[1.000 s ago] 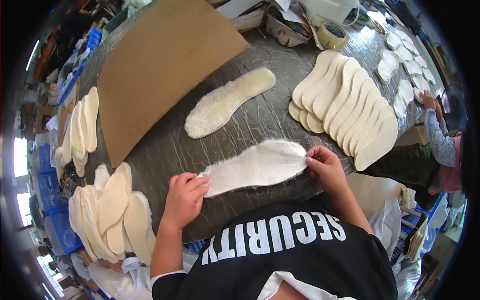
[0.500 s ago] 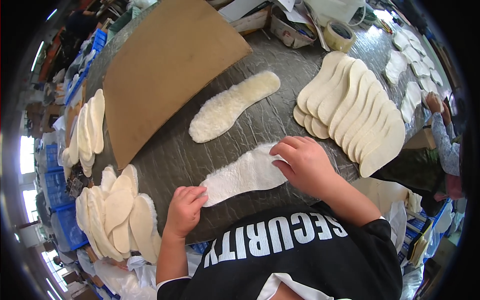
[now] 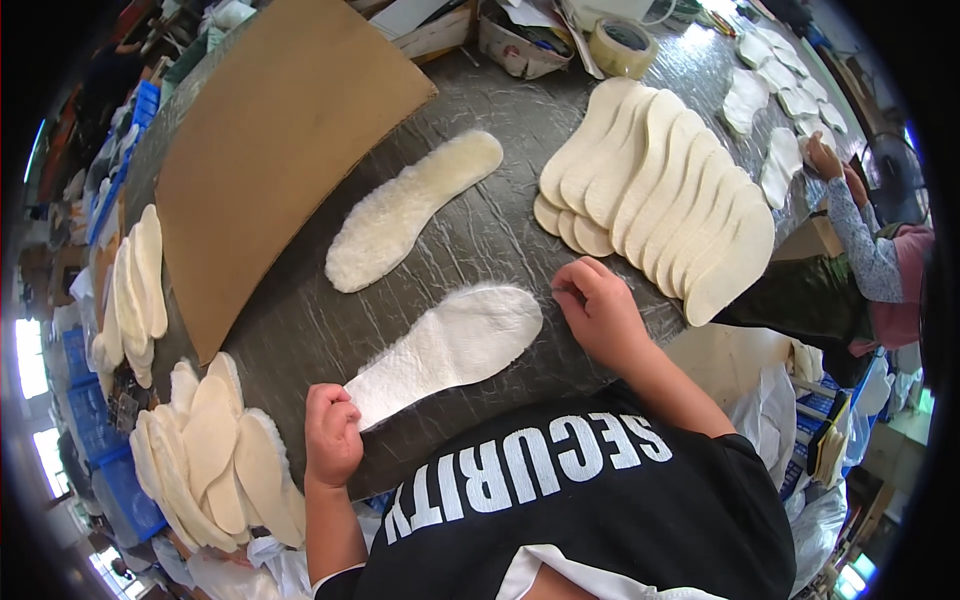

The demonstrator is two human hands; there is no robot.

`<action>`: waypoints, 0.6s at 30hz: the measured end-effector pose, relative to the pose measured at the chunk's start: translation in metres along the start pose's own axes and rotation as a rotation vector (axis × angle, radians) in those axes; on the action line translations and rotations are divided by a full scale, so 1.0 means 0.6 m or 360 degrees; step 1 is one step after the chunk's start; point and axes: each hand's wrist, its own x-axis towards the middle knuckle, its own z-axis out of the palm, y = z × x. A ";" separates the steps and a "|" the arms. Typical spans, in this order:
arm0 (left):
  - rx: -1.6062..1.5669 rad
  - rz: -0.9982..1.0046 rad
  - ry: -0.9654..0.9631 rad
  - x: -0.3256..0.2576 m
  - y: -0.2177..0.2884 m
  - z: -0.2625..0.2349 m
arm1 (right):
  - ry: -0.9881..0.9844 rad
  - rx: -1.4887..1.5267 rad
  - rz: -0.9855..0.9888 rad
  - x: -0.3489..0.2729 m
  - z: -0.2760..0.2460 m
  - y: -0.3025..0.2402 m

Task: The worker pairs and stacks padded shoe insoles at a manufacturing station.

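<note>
A white insole [image 3: 450,340] lies on the dark table in front of me, its smooth side up and fuzz showing along its edge. At its narrow left end, my left hand [image 3: 333,432] grips it with curled fingers. My right hand [image 3: 597,305] is just beyond the wide right end, not touching the insole. Its fingers are drawn together in a pinch, and what they hold, if anything, cannot be made out. Farther off lies a cream fleece insole [image 3: 412,210] with its fluffy side up.
Fanned cream insoles [image 3: 655,190] lie at the right, a loose pile [image 3: 215,450] at near left and more insoles [image 3: 135,285] beyond. A brown board [image 3: 285,140] covers the far left. Behind are clear tape [image 3: 622,48] and a cluttered container [image 3: 520,42]. Another person's hand [image 3: 823,157] handles white pieces at far right.
My right hand has come off the wide end of the insole and moved to its right. My left hand stays at the narrow end. The whole view has shifted.
</note>
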 end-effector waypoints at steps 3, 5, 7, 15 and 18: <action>0.0074 0.0070 0.0047 -0.009 -0.004 0.013 | 0.0088 0.0118 0.0035 -0.005 0.001 -0.012; 0.0180 0.0076 0.0293 -0.010 -0.005 0.025 | 0.0106 0.0104 0.0056 -0.008 0.002 -0.007; 0.0248 0.0077 0.0369 -0.015 -0.004 0.022 | 0.0133 0.0108 0.0098 -0.012 -0.009 0.004; 0.0266 -0.0067 0.1040 -0.025 -0.024 -0.028 | 0.0590 -0.0900 0.0293 -0.088 -0.159 0.066; 0.0191 0.0194 0.0614 0.073 0.026 -0.009 | 0.0417 -0.0972 0.0348 -0.118 -0.197 0.117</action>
